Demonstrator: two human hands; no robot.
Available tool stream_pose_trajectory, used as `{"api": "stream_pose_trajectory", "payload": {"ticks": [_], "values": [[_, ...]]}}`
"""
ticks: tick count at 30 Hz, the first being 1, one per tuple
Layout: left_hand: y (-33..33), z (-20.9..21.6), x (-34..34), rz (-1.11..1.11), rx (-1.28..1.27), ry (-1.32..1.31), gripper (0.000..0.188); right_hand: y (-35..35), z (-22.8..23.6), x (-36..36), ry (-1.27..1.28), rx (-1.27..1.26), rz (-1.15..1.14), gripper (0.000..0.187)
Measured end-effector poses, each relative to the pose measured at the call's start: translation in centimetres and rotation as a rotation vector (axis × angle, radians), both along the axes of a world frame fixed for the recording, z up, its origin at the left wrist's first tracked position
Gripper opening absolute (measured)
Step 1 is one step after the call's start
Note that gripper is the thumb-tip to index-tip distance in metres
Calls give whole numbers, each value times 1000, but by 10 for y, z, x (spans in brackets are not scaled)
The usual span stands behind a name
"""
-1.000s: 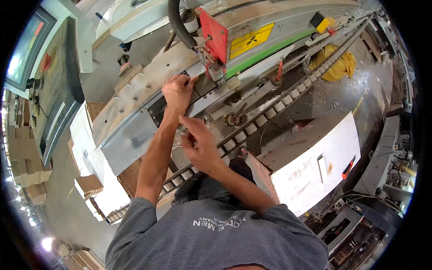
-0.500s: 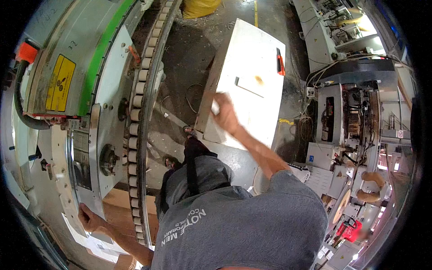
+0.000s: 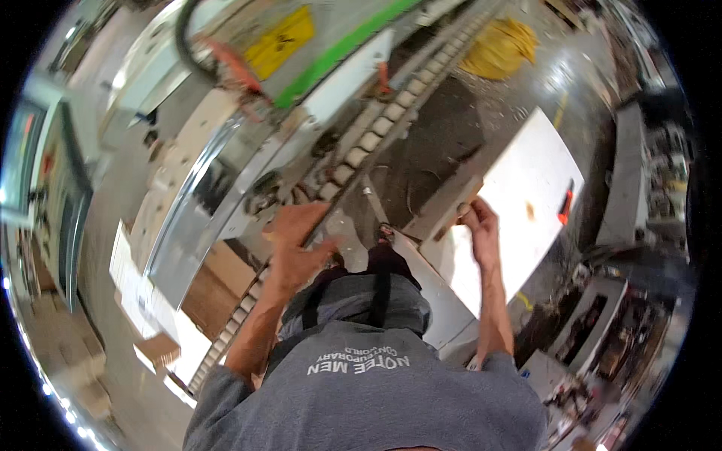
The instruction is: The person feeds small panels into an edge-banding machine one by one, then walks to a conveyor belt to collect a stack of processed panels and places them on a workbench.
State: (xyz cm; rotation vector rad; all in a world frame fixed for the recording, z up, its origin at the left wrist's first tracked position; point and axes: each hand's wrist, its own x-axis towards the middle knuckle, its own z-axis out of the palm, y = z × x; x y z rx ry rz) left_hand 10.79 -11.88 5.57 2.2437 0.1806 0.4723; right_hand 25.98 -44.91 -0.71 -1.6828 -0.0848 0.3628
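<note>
My right hand (image 3: 483, 229) is at the left edge of a large white panel-topped block (image 3: 526, 173), its fingers curled together in a pinch. Whatever the fingertips hold, if anything, is too small to make out. A brown mark shows on the white top, and an orange and black utility knife (image 3: 565, 204) lies by its right edge. My left hand (image 3: 292, 255) is raised in front of the roller conveyor, blurred by motion, with thumb and fingers apart and nothing visible in it.
The conveyor's row of white rollers (image 3: 368, 141) runs diagonally beside a grey machine with a green stripe (image 3: 342, 56). A yellow sack (image 3: 500, 49) sits on the floor at the far end. Cardboard (image 3: 218, 282) lies at lower left; more machinery (image 3: 594, 316) stands right.
My view has turned, so everything appears tilted. My left hand has come from beside the machine to in front of the rollers and opened. My right hand remains near the panel's left edge.
</note>
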Motion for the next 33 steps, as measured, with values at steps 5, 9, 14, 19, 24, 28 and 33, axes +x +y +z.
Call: {"api": "stream_pose_trajectory", "payload": {"ticks": [5,9,14,19,24,28,33], "values": [[-2,10,-21,-117,-23,44,45,172,18,-57,184,731,284,35],[46,9,-56,278,-123,-34,36,254,27,-67,356,782,520,40],[149,-24,-83,507,260,-125,38,336,20,-109,333,573,610,60],[218,-59,-92,515,474,-263,39,415,12,-137,335,517,706,63],[223,-62,-98,660,534,-295,36,451,-7,-130,195,495,673,71],[229,-68,-116,751,482,-237,27,463,-1,-131,147,316,672,36],[237,-65,-106,743,464,-258,23,463,12,-138,85,302,629,36]]}}
